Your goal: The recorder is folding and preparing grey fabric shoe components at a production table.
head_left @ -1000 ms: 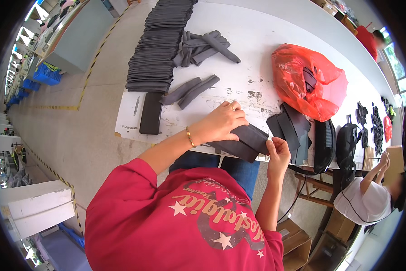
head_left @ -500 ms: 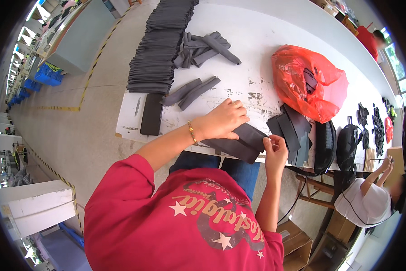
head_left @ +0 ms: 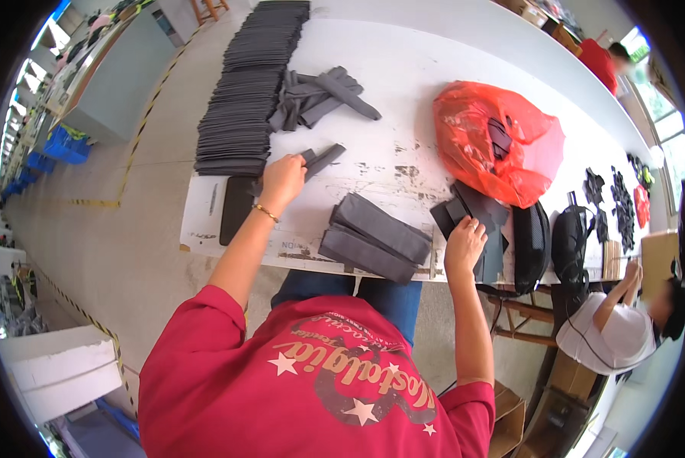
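My left hand (head_left: 284, 180) is at the left of the table, its fingers closed on one end of a dark grey fabric strip (head_left: 326, 162). Over on the right, my right hand (head_left: 466, 243) pinches the edge of a black flat piece (head_left: 452, 214) from a loose pile, though the fingertips are partly hidden. Between the hands, near the front edge, a folded grey fabric piece (head_left: 377, 235) lies with its two long bands side by side. More loose grey strips (head_left: 323, 95) lie in a heap farther back.
A long stack of dark folded fabric (head_left: 243, 91) runs along the table's left side, with a black flat block (head_left: 236, 210) before it. A red plastic bag (head_left: 495, 141) sits at right, beside black mesh pouches (head_left: 531, 248). A co-worker in white (head_left: 609, 332) sits at far right.
Both hands have let go of the folded grey piece, which now lies on the table. My left hand has moved left to the strips, my right hand to the black pieces.
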Demonstrator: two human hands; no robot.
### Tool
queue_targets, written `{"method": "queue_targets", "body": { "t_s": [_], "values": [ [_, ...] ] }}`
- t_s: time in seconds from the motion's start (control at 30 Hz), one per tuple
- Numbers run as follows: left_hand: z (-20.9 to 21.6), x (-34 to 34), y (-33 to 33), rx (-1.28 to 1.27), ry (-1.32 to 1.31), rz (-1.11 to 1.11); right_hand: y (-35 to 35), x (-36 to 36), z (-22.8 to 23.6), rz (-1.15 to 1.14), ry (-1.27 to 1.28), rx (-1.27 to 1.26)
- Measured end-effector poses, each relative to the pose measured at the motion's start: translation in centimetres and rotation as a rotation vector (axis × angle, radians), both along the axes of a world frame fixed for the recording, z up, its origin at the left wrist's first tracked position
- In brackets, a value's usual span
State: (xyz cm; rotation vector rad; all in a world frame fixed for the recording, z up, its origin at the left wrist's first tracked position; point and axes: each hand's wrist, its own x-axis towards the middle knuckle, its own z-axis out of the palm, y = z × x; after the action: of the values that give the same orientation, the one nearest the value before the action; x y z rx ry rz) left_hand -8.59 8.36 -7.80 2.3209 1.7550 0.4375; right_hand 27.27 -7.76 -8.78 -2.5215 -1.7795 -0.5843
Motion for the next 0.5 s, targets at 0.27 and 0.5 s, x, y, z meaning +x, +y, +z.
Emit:
{"method": "queue_targets", "body": {
  "t_s": [0.27, 0.5],
  "values": [
    [-0.7, 0.3, -1.2, -0.058, -0.044, -0.009, -0.4, 1.9, -0.6, 0.212, -0.124, -0.137],
    [-1.4, 0.6, -0.3, -0.249, -0.624, -0.020, -2.1, 3.1, 0.7, 0.422, 0.265, -0.024]
  ]
}}
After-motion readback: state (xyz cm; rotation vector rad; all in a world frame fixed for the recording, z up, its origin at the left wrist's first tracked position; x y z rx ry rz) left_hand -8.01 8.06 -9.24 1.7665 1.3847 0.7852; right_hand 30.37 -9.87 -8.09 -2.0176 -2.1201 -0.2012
